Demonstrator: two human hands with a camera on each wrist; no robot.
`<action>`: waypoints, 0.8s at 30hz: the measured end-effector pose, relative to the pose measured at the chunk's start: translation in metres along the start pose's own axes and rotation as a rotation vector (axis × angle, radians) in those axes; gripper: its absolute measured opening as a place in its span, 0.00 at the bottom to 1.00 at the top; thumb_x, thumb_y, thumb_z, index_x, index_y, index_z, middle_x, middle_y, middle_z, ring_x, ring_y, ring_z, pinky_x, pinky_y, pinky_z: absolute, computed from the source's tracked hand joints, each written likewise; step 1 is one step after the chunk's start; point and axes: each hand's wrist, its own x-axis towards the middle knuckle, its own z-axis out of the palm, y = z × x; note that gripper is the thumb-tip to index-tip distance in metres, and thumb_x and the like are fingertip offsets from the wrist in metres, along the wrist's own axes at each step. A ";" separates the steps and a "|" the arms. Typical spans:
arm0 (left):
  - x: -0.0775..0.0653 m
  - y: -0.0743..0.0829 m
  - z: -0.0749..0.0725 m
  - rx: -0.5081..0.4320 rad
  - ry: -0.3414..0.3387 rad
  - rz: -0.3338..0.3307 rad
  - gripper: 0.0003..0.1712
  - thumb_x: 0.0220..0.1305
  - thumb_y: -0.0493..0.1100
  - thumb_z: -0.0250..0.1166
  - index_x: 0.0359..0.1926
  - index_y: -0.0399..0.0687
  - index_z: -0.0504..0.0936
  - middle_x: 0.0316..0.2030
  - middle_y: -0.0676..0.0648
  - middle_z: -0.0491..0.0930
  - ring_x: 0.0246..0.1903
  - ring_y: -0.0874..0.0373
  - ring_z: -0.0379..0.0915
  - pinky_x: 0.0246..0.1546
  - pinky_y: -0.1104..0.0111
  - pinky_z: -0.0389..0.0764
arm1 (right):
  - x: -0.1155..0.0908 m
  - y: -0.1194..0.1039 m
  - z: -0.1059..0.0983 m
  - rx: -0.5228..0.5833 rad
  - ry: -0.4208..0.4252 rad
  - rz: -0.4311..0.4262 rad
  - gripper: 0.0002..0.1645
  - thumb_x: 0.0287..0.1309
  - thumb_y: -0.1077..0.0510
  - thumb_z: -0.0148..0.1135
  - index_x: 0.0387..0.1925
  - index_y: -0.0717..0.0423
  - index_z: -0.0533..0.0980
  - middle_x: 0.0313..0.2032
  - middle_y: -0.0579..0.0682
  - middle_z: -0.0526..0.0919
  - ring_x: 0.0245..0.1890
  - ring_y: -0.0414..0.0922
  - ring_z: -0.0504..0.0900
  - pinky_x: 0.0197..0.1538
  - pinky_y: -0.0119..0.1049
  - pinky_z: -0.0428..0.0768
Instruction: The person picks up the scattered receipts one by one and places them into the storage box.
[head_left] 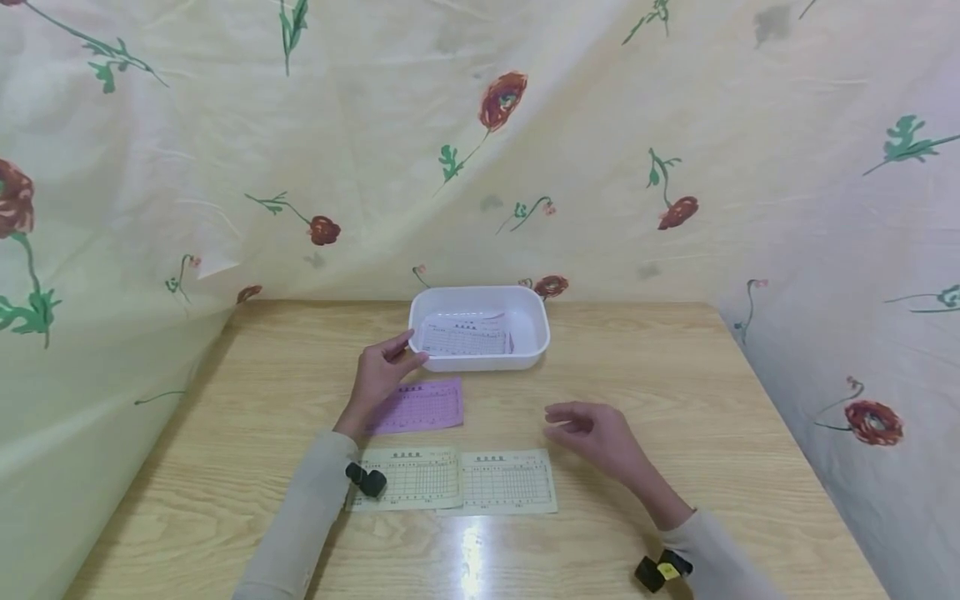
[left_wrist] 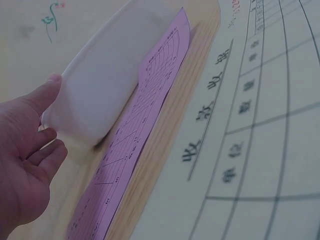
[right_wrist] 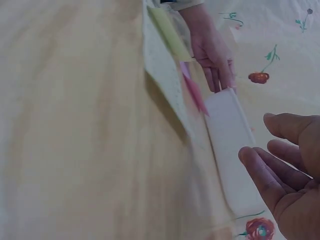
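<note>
Fingers (head_left: 397,343) and thumb of the left hand (head_left: 375,379) pinch the near left corner of a white tray (head_left: 530,329); those of the right hand (head_left: 592,432) are loosely bent, a narrow gap between thumb and fingertips, and hold nothing. Flowered cloth (head_left: 360,150) hangs behind the wood-grained desk (head_left: 637,354) and along both its sides. Grey sleeves (head_left: 296,512) reach in from the near edge, the left arm stretched to the tray, the right angled inward with its hand over the desk, well apart from the slips. The tray stands upright at the far edge, one long side toward the person. Inside, pale printed slips (head_left: 465,339) lie toward the left end with a pinkish edge showing among them; the near wall cuts off their lower part, and their number cannot be told. On the desk, a yellowish slip (head_left: 420,479) overlaps the left edge of a whitish slip (head_left: 513,483); its own left end is partly covered by the left wrist camera (head_left: 367,481). Just in front of the tray lies a purple slip (head_left: 426,406), its left part behind the left hand. Its small print is hard to make out, and the right wrist view blurs the slips
</note>
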 end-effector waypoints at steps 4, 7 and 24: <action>-0.001 -0.002 -0.001 -0.004 0.004 0.013 0.38 0.58 0.50 0.78 0.67 0.40 0.76 0.66 0.38 0.75 0.64 0.46 0.76 0.56 0.74 0.82 | -0.008 0.005 0.005 -0.010 -0.016 0.038 0.21 0.60 0.55 0.74 0.53 0.59 0.84 0.49 0.54 0.89 0.41 0.43 0.89 0.43 0.28 0.88; -0.002 -0.004 -0.001 0.000 0.007 0.017 0.38 0.58 0.50 0.78 0.66 0.41 0.77 0.65 0.38 0.76 0.63 0.47 0.77 0.55 0.74 0.83 | -0.012 0.008 0.010 -0.025 -0.012 0.066 0.22 0.58 0.56 0.75 0.53 0.59 0.83 0.48 0.54 0.89 0.40 0.44 0.89 0.42 0.27 0.88; -0.001 -0.005 -0.001 -0.017 -0.001 0.011 0.40 0.57 0.52 0.78 0.67 0.41 0.76 0.65 0.38 0.76 0.62 0.48 0.77 0.54 0.76 0.83 | -0.021 0.020 0.020 -0.049 -0.043 0.099 0.20 0.57 0.59 0.75 0.52 0.57 0.83 0.44 0.52 0.90 0.39 0.42 0.88 0.42 0.29 0.88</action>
